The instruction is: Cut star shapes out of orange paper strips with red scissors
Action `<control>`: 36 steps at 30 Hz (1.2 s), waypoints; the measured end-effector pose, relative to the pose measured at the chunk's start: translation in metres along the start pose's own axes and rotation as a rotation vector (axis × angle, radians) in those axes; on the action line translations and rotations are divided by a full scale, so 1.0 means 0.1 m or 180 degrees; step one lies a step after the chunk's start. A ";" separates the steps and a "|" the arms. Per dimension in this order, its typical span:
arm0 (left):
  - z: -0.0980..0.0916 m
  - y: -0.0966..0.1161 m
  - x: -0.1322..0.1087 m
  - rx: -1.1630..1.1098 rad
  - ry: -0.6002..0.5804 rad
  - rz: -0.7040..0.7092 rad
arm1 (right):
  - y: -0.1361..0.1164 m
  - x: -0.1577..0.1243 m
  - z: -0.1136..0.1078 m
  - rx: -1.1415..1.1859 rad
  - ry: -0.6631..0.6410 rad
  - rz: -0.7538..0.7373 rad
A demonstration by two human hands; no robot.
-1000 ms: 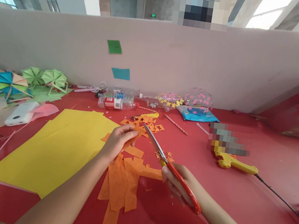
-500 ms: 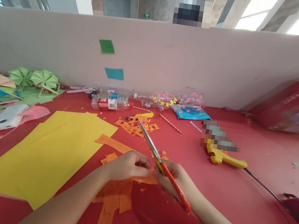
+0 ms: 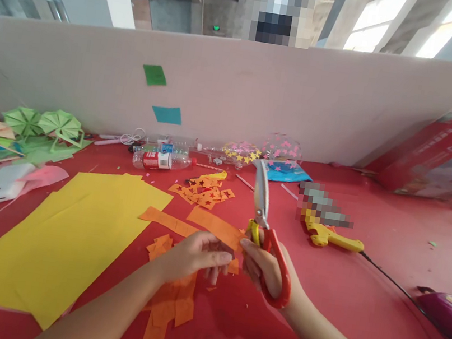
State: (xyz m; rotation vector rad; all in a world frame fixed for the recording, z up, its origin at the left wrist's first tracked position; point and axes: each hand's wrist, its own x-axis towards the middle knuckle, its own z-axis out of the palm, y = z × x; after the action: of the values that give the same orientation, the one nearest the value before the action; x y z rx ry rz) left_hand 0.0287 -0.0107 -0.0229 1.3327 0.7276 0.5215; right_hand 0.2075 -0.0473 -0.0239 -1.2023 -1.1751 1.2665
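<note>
My right hand point(image 3: 268, 266) grips a pair of scissors point(image 3: 283, 277) with red and yellow handles, blades pointing up and away. Its thumb and fingers also pinch the end of an orange paper strip point(image 3: 217, 228), which reaches out to the left. Beside it, my left hand point(image 3: 198, 256) hovers with fingers loosely bent and apart, nothing visible in them. A small part of another orange piece point(image 3: 233, 267) shows between the hands. Beneath my left hand lies a pile of orange paper pieces point(image 3: 172, 300). Another orange strip point(image 3: 167, 221) stretches over to the yellow sheets point(image 3: 73, 226).
Orange scraps with star-shaped holes point(image 3: 204, 189) lie ahead, near a plastic bottle point(image 3: 161, 160) and star-dotted clear domes point(image 3: 283, 148). A yellow glue gun point(image 3: 326, 235) with a cord rests to the right. Folded paper umbrellas point(image 3: 60, 125) and a white device point(image 3: 3, 184) sit left.
My left hand has let go of the orange paper. My right hand has turned the scissors more upright and now pinches an orange strip extending leftward. The view has shifted slightly.
</note>
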 end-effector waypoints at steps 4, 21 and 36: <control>0.05 -0.01 -0.01 0.0415 0.0285 0.0055 | -0.01 -0.06 0.06 -0.0611 -0.0135 0.0216; -0.25 0.04 0.04 -0.0212 0.2145 0.0945 | -0.16 -0.11 -0.03 -0.1066 -0.1056 0.0302; -0.30 0.13 0.03 -0.0961 0.2678 0.1248 | -0.06 -0.11 -0.07 -0.1168 -0.1456 0.0648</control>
State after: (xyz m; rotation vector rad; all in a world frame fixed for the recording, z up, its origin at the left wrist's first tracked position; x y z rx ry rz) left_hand 0.0100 0.0139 -0.0131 0.9417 1.0106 1.4975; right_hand 0.2151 -0.0580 -0.0173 -1.3624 -1.7084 1.5799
